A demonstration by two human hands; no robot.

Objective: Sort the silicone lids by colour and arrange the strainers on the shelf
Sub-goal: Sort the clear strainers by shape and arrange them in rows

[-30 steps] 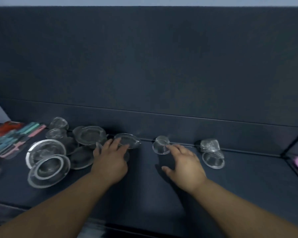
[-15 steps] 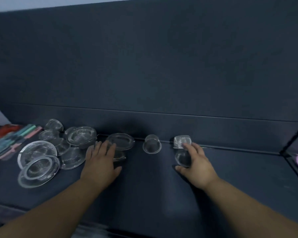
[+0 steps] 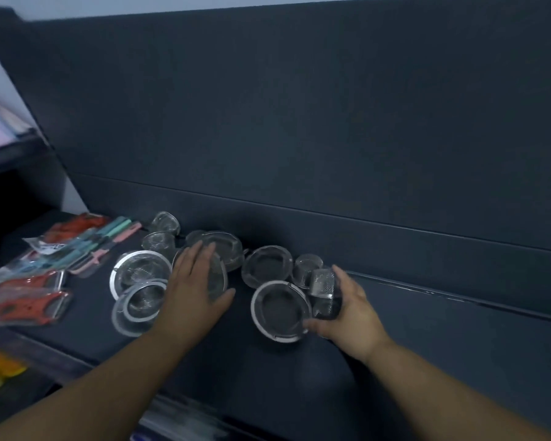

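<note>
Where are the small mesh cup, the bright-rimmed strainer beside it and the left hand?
small mesh cup (image 3: pixel 322 281): head view, wall.
bright-rimmed strainer (image 3: pixel 280 308): head view, mesh centre.
left hand (image 3: pixel 193 291): head view, back.

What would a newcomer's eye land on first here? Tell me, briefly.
A cluster of steel mesh sink strainers spread across the dark shelf, centre-left. The left hand lies flat on one, while the right hand grips a small mesh cup strainer. Red packaged tools lie at far left.

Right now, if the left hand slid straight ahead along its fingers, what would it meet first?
Probably the wide strainer just past the left hand, then the back panel; depth unclear.
</note>
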